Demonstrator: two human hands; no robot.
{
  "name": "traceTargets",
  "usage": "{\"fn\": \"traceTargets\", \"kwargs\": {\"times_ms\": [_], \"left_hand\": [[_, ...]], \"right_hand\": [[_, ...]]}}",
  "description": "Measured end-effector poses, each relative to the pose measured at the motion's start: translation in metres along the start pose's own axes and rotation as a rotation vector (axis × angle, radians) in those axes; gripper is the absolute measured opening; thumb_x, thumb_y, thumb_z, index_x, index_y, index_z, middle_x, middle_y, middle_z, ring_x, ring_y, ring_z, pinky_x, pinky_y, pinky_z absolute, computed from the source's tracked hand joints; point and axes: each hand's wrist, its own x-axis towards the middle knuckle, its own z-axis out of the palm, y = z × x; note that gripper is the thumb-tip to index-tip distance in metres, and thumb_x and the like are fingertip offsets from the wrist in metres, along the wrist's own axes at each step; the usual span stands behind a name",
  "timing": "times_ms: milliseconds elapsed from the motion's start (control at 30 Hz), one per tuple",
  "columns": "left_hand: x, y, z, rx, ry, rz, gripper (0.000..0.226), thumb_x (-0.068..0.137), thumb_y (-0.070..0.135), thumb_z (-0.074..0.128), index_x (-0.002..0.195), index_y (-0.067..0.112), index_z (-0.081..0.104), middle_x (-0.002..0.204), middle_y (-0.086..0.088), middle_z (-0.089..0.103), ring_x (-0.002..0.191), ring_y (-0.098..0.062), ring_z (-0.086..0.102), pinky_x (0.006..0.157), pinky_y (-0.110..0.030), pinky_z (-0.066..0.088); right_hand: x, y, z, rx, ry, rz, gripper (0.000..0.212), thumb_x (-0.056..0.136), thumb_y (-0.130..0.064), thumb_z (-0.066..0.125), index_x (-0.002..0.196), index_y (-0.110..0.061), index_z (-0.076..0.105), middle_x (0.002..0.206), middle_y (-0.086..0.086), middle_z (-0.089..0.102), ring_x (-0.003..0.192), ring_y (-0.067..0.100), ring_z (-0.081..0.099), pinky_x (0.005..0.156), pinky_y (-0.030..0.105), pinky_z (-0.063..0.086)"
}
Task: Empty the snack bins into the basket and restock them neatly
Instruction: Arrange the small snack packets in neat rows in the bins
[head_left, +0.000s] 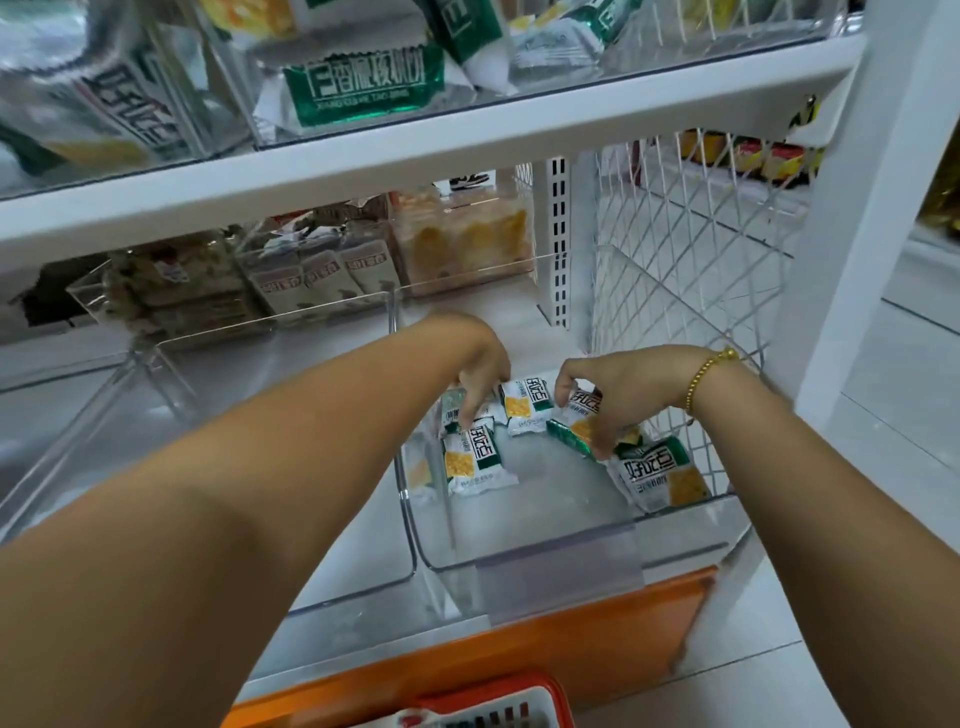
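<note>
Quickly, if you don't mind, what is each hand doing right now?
Left hand: fingertips on a rear-left packet; grip cannot be told.
Right hand: pinching a green-edged packet.

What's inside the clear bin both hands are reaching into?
Several green-and-white snack packets lie at the back of the clear bin; its front is bare. The left hand and right hand partly cover some.

Both bare forearms are stretched forward and downward. The left hand (483, 371) is bent at the wrist, fingertips pointed down. The right hand (621, 397) is curled, with a snack packet (571, 436) pinched.
</note>
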Motion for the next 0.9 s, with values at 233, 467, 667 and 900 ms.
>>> {"fn": "traceTargets", "kwargs": {"times_ms": [233, 467, 667, 900], "left_hand": [[0.003, 0.0, 0.004, -0.07, -0.03, 0.021, 0.092, 0.074, 0.04, 0.079, 0.147, 0.012, 0.03, 0.152, -0.009, 0.035, 0.134, -0.032, 0.039, 0.108, -0.044, 0.038], [-0.001, 0.0, 0.01, -0.234, -0.09, 0.002, 0.09, 0.075, 0.022, 0.08, 0.148, 0.009, 0.029, 0.146, -0.018, 0.04, 0.124, -0.034, 0.05, 0.102, -0.043, 0.047], [-0.007, 0.004, 0.018, -0.31, -0.166, -0.016, 0.077, 0.068, 0.036, 0.084, 0.132, 0.009, 0.052, 0.137, -0.012, 0.054, 0.122, -0.029, 0.054, 0.102, -0.044, 0.047], [-0.014, 0.019, 0.022, -0.406, -0.344, -0.017, 0.022, 0.082, 0.021, 0.073, 0.097, 0.012, 0.06, 0.088, 0.002, 0.056, 0.094, -0.017, 0.054, 0.098, -0.042, 0.045]], "right_hand": [[-0.029, -0.007, -0.022, -0.014, 0.103, -0.039, 0.077, 0.078, -0.008, 0.073, 0.139, -0.032, 0.033, 0.127, 0.003, 0.048, 0.102, 0.019, 0.052, 0.081, 0.031, 0.047], [-0.042, -0.017, -0.005, -0.617, -0.215, 0.136, 0.051, 0.071, -0.028, 0.08, 0.115, -0.012, 0.059, 0.094, -0.001, 0.057, 0.085, 0.016, 0.055, 0.073, 0.028, 0.049], [-0.035, 0.0, -0.001, -0.597, -0.244, 0.097, 0.068, 0.081, -0.052, 0.068, 0.138, -0.02, 0.049, 0.134, 0.001, 0.053, 0.118, 0.022, 0.053, 0.094, 0.031, 0.045], [-0.032, -0.001, -0.006, -0.478, -0.307, 0.122, 0.077, 0.078, -0.049, 0.073, 0.144, -0.026, 0.041, 0.135, 0.002, 0.054, 0.103, 0.021, 0.065, 0.096, 0.04, 0.051]]}}
